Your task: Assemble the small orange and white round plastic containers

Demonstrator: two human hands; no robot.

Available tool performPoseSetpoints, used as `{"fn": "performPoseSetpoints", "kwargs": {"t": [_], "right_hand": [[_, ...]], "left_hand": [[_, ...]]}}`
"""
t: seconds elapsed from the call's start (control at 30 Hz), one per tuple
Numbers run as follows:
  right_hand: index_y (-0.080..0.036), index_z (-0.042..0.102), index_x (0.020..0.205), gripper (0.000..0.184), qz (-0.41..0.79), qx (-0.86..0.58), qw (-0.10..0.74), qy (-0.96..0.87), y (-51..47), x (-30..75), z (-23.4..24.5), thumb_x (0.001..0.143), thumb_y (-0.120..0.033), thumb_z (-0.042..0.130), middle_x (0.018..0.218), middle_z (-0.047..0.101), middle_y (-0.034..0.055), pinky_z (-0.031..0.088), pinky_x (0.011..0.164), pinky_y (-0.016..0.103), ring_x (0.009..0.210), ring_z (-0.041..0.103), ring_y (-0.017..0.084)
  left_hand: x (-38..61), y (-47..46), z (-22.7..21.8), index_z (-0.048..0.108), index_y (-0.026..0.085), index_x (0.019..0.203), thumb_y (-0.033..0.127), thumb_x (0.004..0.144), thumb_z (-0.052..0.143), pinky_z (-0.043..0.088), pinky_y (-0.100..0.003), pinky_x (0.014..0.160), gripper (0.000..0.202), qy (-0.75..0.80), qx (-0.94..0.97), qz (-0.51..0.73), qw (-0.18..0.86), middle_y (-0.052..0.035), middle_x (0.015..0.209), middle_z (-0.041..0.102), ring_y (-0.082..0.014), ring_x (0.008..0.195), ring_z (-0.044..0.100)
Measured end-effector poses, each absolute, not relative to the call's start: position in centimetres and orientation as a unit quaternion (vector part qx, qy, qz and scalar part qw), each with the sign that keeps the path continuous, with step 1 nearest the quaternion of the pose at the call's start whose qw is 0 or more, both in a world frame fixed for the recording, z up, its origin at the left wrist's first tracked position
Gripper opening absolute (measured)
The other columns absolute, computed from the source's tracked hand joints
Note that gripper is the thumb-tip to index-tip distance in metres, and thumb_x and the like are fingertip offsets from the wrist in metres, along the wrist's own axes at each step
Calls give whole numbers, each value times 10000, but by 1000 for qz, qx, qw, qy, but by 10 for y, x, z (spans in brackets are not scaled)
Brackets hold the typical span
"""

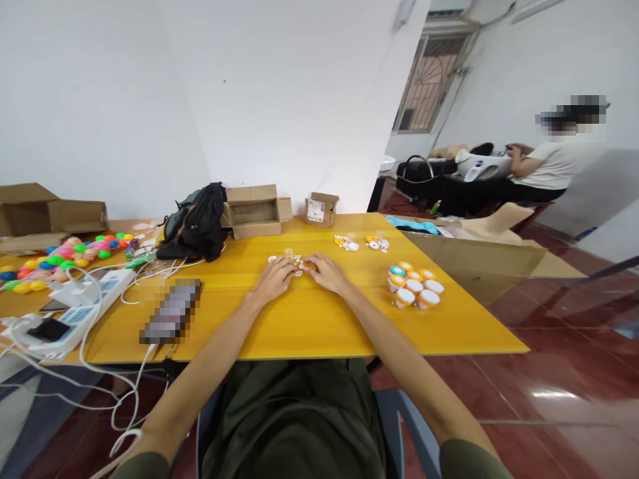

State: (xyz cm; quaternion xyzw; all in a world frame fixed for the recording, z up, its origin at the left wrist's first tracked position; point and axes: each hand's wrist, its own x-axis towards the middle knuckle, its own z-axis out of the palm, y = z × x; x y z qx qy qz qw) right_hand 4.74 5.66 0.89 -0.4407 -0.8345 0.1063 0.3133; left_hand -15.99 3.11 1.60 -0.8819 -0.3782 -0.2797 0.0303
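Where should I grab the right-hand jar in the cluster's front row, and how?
Probably grip the jar around its lid, right hand coming from the near side: it stands upright, lid on top, with other jars behind and to the left.

A makeshift workroom, it seems: plain white walls (100, 100), red floor tiles (539, 379), a barred window (426, 83), a yellow table (319, 332) with open cardboard boxes (257, 230) and a loaded power strip (108, 286). A white basin (499, 166) before a seated person (554, 166) suggests a hair-washing corner.
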Motion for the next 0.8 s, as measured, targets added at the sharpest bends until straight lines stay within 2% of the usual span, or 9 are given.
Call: {"fn": "performPoseSetpoints", "kwargs": {"t": [0.13,0.27,0.43,0.5,0.8], "right_hand": [[-231,709,1040,183,109,-436,317,-835,58,52,9,857,-235,709,1055,700,77,505,923,348,1025,648,227],[-227,695,960,121,132,-447,320,-825,58,57,7,841,-220,712,992,706,66,523,857,341,932,663,217],[-236,657,950,76,138,-427,407,-795,64,48,3,892,-283,646,971,693,46,529,840,337,902,651,201],[-237,650,938,64,142,-421,418,-792,66,41,3,897,-283,633,978,688,43,526,852,336,928,646,201],[-231,657,936,79,132,-420,346,-829,60,36,2,885,-176,633,1009,687,54,497,864,318,965,639,199]], "left_hand": [[-162,32,13,671,230,1036,150,910,555,485,-417,973,189,-397,-874,-281,18,-72,1079,680,-243,1074,601],[-162,32,12,647,228,1054,133,875,577,475,-436,996,214,-423,-860,-286,2,-77,1109,671,-259,1092,598],[-160,29,15,598,237,1101,124,830,589,460,-455,1017,294,-449,-844,-292,-24,-74,1153,657,-273,1129,580],[-159,28,17,573,231,1129,131,815,590,452,-468,1024,330,-466,-835,-291,-38,-85,1185,646,-282,1149,567],[-159,26,20,546,254,1181,133,759,586,422,-492,1041,440,-505,-810,-289,-71,-79,1211,624,-300,1213,511]]}}
